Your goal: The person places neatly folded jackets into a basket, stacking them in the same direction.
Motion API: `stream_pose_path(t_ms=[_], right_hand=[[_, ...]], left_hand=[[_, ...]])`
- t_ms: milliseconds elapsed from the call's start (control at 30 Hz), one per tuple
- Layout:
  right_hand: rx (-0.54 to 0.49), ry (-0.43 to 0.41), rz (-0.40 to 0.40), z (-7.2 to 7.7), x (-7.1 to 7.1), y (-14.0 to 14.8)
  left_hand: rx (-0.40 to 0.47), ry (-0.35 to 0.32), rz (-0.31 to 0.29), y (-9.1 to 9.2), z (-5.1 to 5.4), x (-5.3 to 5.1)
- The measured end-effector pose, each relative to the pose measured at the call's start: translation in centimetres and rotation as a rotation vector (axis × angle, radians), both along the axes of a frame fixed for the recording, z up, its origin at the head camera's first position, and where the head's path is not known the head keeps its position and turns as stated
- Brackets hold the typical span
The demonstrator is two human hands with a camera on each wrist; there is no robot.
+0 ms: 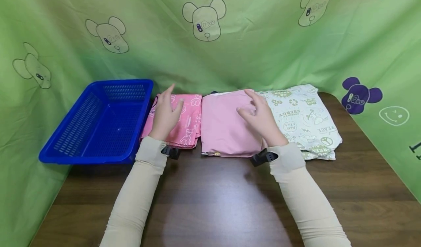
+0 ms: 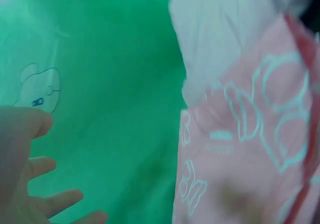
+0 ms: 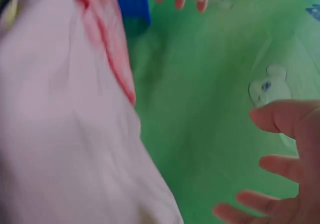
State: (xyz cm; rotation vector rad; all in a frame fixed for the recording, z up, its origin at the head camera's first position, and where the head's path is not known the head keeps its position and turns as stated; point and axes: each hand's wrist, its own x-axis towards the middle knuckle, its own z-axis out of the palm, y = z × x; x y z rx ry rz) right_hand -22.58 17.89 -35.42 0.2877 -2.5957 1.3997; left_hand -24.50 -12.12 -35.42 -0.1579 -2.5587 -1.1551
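Three folded cloth bundles lie side by side on the wooden table. My left hand (image 1: 166, 113) hovers above the bright pink printed cloth (image 1: 190, 121), thumb and fingers spread and holding nothing. Over the right part of the plain pink cloth (image 1: 223, 126) floats my right hand (image 1: 260, 116), likewise spread with nothing in it. The white cloth with green print (image 1: 296, 115) lies to the right of that hand. In the left wrist view, the left hand's fingers (image 2: 55, 204) stand apart from the cloth. The right wrist view shows the right hand's fingers (image 3: 280, 169) apart too.
A blue plastic basket (image 1: 95, 159) with slotted walls stands at the left, beside the bright pink cloth. Behind everything hangs a green curtain (image 1: 158, 49) printed with bear heads. The brown table (image 1: 210, 203) reaches toward the person.
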Motion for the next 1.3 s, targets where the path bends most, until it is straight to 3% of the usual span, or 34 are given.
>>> stream_pose_path(t_ms=[133,233,400,500,667,867,1033,1167,1300], right_hand=[[-0.165,-0.038,0.078,-0.5,0.5,-2.1],[-0.244,-0.097,0.119,-1.2,0.7,-3.6],[-0.389,-0.21,0.174,-2.3,0.8,-6.3],[-0.47,-0.293,0.183,-3.0,0.7,-7.8],[-0.559,-0.397,0.181,-4.1,0.5,-9.9],[-0.542,-0.391,0.156,-4.6,0.4,-11.9],[-0.468,-0.35,0.176,-4.5,0.5,-13.0],[-0.418,-0.339,0.192,-4.3,0.4,-13.4],[-0.403,-0.358,0.199,-4.2,0.0,-13.9]], left_hand=[[0.227,0.035,-0.021,-0.4,-0.5,1.1],[0.362,0.017,-0.042,-0.7,-1.0,1.7],[0.421,-0.027,-0.039,-1.3,-2.2,2.3],[0.398,-0.016,-0.012,-1.8,-2.8,2.3],[0.264,0.006,0.052,-2.5,-3.6,2.2],[0.047,-0.187,0.166,-2.8,-4.6,2.2],[-0.044,-0.34,0.221,-2.7,-4.8,2.3],[-0.093,-0.409,0.239,-2.8,-4.9,2.3],[-0.119,-0.433,0.244,-3.1,-5.1,2.1]])
